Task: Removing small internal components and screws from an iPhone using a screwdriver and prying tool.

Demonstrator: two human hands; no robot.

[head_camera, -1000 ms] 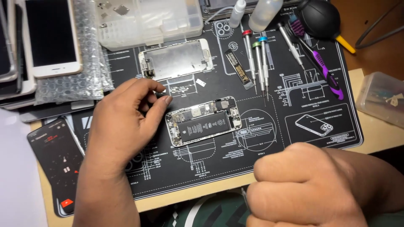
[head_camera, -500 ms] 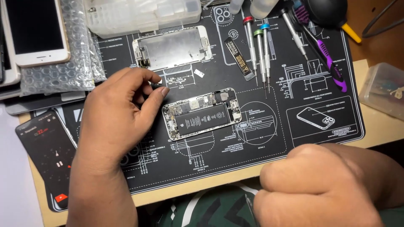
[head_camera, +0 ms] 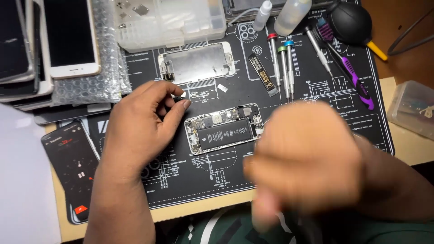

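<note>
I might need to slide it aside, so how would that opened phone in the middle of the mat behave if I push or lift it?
The opened phone looks flat and rigid, so it should slide rather than roll or tip. The mat looks rubbery and may grip it. Its battery and small parts are exposed, so it is probably fragile; lifting by the edges seems safer.

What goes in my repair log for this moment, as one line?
left hand: on black mat, fingertips beside opened phone | right hand: raised, blurred, grip unclear | screwdrivers: lying on mat
</note>
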